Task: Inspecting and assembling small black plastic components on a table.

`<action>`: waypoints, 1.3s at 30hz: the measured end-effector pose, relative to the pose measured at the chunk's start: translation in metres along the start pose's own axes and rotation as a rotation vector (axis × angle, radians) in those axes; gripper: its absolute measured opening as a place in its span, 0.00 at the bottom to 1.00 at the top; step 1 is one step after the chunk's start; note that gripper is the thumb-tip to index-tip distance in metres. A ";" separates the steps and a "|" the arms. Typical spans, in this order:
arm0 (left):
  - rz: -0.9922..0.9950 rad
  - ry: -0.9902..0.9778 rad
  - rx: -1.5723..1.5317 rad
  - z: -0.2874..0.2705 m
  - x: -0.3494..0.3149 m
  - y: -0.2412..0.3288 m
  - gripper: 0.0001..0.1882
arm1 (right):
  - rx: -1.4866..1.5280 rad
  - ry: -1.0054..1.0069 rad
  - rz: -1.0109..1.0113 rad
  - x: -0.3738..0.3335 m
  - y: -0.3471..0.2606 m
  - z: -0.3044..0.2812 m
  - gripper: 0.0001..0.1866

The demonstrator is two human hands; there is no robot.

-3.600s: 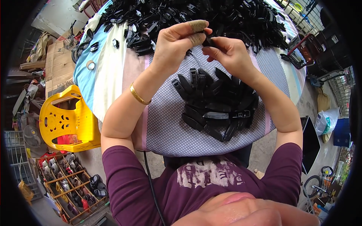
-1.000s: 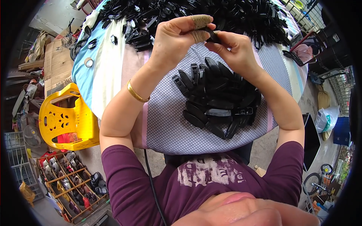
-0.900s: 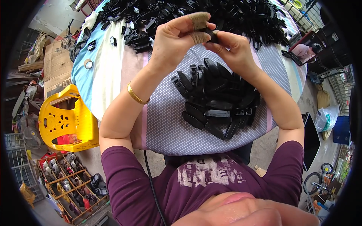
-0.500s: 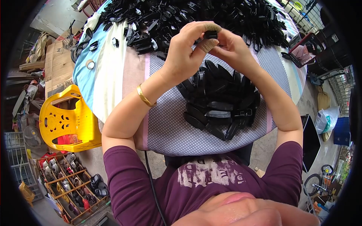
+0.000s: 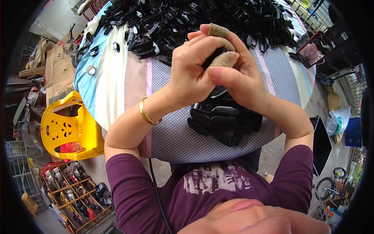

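Hands meet above the tabletop (image 5: pixel 171 144) — your left hand (image 5: pixel 193 72) and right hand (image 5: pixel 237 80) both grip one small black clip (image 5: pixel 213 59), mostly hidden.

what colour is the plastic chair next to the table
Yellow. The plastic chair shows best in the head view, left of the table.

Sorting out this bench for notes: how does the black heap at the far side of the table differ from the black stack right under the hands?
The far heap is wide, loose and jumbled; the near stack is small, its pieces laid side by side. The heap lies beyond both hands; the stack sits below them, near the table edge. Both are black plastic parts.
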State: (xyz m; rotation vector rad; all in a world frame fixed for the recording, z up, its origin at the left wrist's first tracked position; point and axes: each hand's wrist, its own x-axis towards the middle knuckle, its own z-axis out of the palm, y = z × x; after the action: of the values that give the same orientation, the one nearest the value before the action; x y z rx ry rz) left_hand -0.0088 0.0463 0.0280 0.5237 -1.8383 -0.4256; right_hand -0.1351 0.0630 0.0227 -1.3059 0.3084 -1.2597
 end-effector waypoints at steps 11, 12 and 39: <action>-0.203 -0.657 0.011 0.008 -0.004 -0.005 0.17 | -1.151 0.190 -0.020 0.044 -0.011 -0.162 0.23; -0.069 -0.686 0.057 0.011 -0.009 -0.007 0.17 | -1.601 0.248 0.138 0.043 -0.027 -0.145 0.21; -0.666 -0.131 -0.230 -0.009 -0.002 -0.059 0.18 | -0.577 0.054 0.245 0.025 0.020 -0.082 0.14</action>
State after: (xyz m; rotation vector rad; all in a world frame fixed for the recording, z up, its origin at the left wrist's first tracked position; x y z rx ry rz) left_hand 0.0092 -0.0025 -0.0021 0.9629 -1.6724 -1.1250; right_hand -0.1797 -0.0058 -0.0091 -1.6566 0.8927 -1.0312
